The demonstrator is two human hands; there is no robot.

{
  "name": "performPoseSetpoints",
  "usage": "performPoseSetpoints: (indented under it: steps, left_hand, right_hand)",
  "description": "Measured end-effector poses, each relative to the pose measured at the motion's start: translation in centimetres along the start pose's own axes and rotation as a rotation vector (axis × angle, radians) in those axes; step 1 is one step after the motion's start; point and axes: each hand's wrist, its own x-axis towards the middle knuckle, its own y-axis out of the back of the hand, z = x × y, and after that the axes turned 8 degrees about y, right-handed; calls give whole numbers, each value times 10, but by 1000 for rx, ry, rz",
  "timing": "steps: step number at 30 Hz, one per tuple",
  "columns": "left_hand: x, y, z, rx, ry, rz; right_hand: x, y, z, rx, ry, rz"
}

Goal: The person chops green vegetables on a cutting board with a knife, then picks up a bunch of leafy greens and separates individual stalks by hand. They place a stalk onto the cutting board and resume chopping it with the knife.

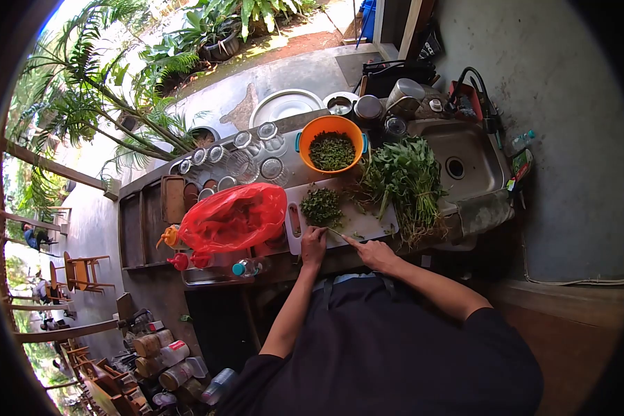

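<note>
My left hand (314, 245) is at the near edge of the white cutting board (367, 225), its fingers closed around something too small to make out, just below a pile of chopped greens (321, 206). To its right, my right hand (376, 254) is closed on a knife (338, 234), index finger stretched along it, the blade pointing toward my left hand. A large bunch of leafy greens (409, 173) with roots lies across the board's right side. Behind the board, an orange bowl (336, 126) with blue handles holds more chopped greens.
A red plastic bag (236, 218) fills the counter left of the board, beside a bottle with a blue cap (248, 267). Glass jars (272, 170) line the back left. A metal sink (464, 149) is at the right, with pots (369, 108) behind the greens.
</note>
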Motion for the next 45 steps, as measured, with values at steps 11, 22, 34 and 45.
performPoseSetpoints:
  steps: [11, 22, 34, 45]
  left_hand:
    - [-2, -6, -8, -20, 12, -4]
    - [-1, -5, -2, 13, 33, 29]
    - [-2, 2, 0, 10, -10, -4]
    - [-4, 4, 3, 7, 14, -16]
  right_hand:
    - [20, -12, -4, -26, -28, -5]
    - [20, -40, 11, -6, -40, 58]
    - [-6, -16, 17, -52, -14, -11]
    - [5, -2, -2, -70, 9, 3]
